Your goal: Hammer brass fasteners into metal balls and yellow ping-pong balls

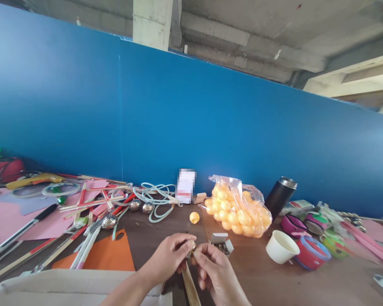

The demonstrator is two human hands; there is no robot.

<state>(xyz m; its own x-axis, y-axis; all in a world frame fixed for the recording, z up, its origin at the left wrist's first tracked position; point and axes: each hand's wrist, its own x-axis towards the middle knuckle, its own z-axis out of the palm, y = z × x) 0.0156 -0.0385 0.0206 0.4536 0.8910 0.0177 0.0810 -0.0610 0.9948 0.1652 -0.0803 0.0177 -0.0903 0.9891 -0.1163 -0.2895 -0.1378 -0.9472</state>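
My left hand point(169, 257) is closed, thumb and fingers pinching a small shiny metal piece point(192, 250). From the other side my right hand point(215, 270) meets it, its thumb and forefinger closed on the same piece. Its exact kind is too small and covered to tell. A flat wooden stick point(190, 287) runs down between the hands towards me; whether fingers grip its top end is hidden. Just behind my right hand stands a small open white box point(219, 238) holding many tiny brassy metal pieces.
A clear bag of orange balls point(236, 208) lies behind the hands, one loose ball point(194, 218) beside it. A phone point(185, 187) leans on the blue partition point(178, 119). Right are a white cup point(282, 247) and black flask point(279, 197); left, sticks and an orange sheet point(105, 253).
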